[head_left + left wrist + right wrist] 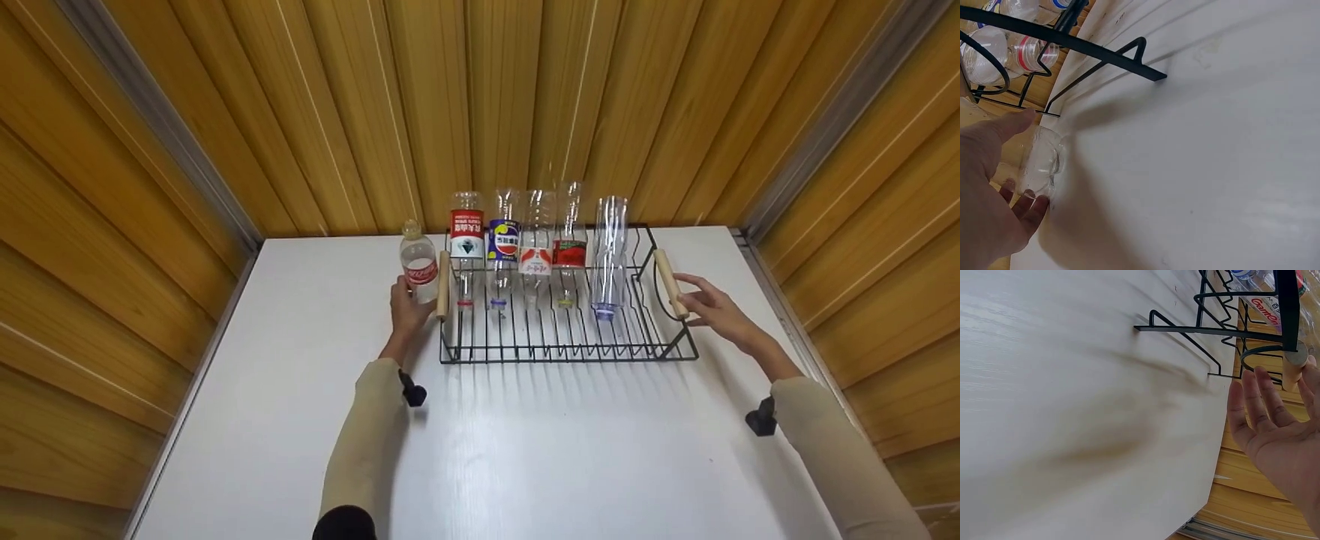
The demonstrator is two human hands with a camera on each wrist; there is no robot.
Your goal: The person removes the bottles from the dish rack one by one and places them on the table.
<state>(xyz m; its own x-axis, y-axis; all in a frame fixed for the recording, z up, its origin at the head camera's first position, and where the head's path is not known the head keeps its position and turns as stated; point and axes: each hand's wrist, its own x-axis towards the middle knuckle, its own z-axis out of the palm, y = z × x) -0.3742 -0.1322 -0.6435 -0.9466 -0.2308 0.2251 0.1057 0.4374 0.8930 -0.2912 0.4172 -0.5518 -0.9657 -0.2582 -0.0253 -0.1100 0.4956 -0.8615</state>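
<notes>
A clear plastic bottle (421,271) with a red label stands upright just left of a black wire rack (570,352). My left hand (410,309) grips its lower part, as the left wrist view also shows at the bottle's clear base (1042,160). Close beside this hand is the rack's left wooden handle (443,285). At the other end, my right hand (716,309) touches the right wooden handle (671,283) with the thumb. Its other fingers (1255,402) extend nearly straight past the handle and wire loop.
Several clear bottles lean cap-down in the rack, including one with a red-and-white label (467,234), one with a blue label (504,240) and an unlabelled one (610,251). The rack stands on a white table (525,457) against a wood-panelled wall (495,97).
</notes>
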